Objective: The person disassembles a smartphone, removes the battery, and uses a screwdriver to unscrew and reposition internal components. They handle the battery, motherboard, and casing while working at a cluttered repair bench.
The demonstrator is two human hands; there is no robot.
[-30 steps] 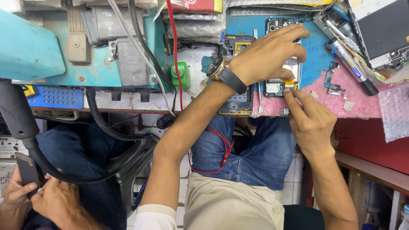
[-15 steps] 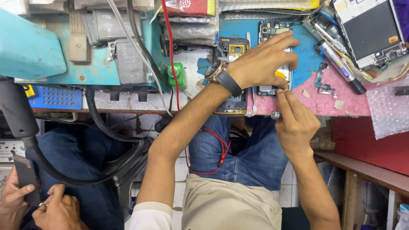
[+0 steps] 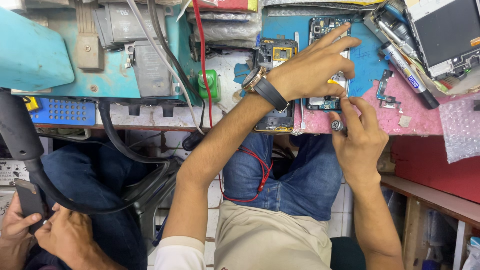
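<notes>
Near the front edge of the worktop [image 3: 420, 125], the left hand [image 3: 310, 70] lies spread over an opened phone [image 3: 327, 65], hiding most of its board, while the right hand [image 3: 357, 135] pinches a small round metal screwdriver cap [image 3: 338, 125] whose shaft cannot be made out. Toward the far right corner lies a white-labelled tube [image 3: 405, 70], and silvery pouches [image 3: 225, 25] sit at the far edge, cut off.

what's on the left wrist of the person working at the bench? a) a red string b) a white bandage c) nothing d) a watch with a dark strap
d, a watch with a dark strap sits on the wrist of the left hand, which rests over the opened phone on the bench.
</notes>
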